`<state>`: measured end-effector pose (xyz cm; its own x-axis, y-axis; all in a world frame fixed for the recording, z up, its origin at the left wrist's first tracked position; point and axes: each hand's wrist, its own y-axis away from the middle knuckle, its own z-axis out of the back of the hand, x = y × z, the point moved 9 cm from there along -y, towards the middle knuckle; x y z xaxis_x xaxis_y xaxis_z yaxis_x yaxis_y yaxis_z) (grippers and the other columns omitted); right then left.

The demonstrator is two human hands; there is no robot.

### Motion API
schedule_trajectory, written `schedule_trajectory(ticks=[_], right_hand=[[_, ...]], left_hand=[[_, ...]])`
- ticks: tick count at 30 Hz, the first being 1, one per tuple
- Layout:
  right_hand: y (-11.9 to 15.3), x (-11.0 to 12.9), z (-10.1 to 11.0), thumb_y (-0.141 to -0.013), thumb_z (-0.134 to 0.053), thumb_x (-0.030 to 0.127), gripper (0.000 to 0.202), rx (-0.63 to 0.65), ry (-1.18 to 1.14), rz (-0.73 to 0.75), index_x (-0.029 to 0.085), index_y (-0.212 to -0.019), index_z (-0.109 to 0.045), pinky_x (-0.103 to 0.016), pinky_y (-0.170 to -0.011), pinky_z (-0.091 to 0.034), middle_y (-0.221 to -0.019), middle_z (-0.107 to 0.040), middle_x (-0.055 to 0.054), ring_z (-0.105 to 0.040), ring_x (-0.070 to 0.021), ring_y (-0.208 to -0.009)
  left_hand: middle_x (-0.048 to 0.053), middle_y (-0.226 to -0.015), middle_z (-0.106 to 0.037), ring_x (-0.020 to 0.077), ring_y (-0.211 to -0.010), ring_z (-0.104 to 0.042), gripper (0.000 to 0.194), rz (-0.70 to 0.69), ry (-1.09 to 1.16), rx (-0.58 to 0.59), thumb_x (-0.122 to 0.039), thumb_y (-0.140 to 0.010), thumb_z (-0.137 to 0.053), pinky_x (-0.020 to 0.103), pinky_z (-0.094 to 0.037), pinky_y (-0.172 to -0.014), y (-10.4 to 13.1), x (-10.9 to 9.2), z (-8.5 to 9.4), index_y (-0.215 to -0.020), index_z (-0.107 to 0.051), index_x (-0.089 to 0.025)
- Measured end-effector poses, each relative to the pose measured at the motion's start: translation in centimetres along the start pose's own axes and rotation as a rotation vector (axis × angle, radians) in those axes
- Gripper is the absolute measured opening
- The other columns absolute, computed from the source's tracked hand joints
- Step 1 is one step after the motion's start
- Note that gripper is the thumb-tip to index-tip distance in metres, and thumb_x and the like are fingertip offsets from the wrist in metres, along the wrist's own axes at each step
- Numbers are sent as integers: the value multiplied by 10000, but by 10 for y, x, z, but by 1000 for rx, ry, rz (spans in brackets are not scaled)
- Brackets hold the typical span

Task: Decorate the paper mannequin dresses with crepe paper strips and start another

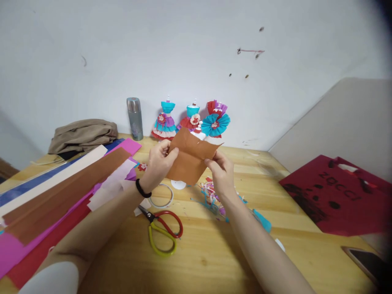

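A piece of brown paper [190,159] is held up above the table, slightly creased, with uneven upper edges. My left hand [161,161] pinches its left side between thumb and fingers. At its right side, my right hand [221,167] pinches the edge in the same way. Scissors [163,230] with one red and one yellow-green handle lie on the table below my left hand. A white tape ring [162,197] is beside them. Paper scraps [214,198] in several colours are partly hidden by my right hand and wrist.
Paper sheets [67,179] are layered at the left by a folded cloth [84,132]. A flask [135,118] and small paper dresses [165,122] stand near the wall. A red bag [333,196] and a phone [364,263] are at the right.
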<state>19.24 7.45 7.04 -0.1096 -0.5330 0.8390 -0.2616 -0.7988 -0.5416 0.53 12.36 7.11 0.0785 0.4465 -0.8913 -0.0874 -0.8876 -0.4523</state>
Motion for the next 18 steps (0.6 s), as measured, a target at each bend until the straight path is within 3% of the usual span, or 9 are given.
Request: schedule_trajectory(ticks=[6,11,15,18], right_hand=[[3,8,5,-690,-606,233,64,2,-4,13,236,-737,-649,-353,-744,-536,-727,-684,15,-625,-204,-719],[6,20,20,-742,-676,294,152,-13,-28,34,240,-883,-690,-375,-784,-534,-854,-722,-14,-665,-236,-834],[5,32,27,-781,-720,468,264,52,-34,-25,246,-923,-715,-367,-733,-520,-883,-721,-39,-659,-231,-806],[7,34,21,-750,-768,554,348,189,8,-118,246,-907,-724,-352,-671,-521,-843,-724,-41,-657,-220,-754]], left_hand=[[-22,-650,-610,130,-594,-587,194,207,131,97,-332,-702,-693,252,-468,-578,8,0,-9,-730,-585,-174],[-8,-665,-646,141,-604,-616,212,321,150,214,-327,-662,-720,247,-472,-574,17,-14,-17,-740,-606,-167],[-3,-666,-648,137,-602,-609,194,391,56,439,-318,-680,-713,230,-445,-554,25,-19,-28,-731,-603,-166],[4,-660,-648,133,-586,-594,187,411,-62,614,-316,-691,-701,218,-416,-516,32,-16,-36,-691,-587,-167]])
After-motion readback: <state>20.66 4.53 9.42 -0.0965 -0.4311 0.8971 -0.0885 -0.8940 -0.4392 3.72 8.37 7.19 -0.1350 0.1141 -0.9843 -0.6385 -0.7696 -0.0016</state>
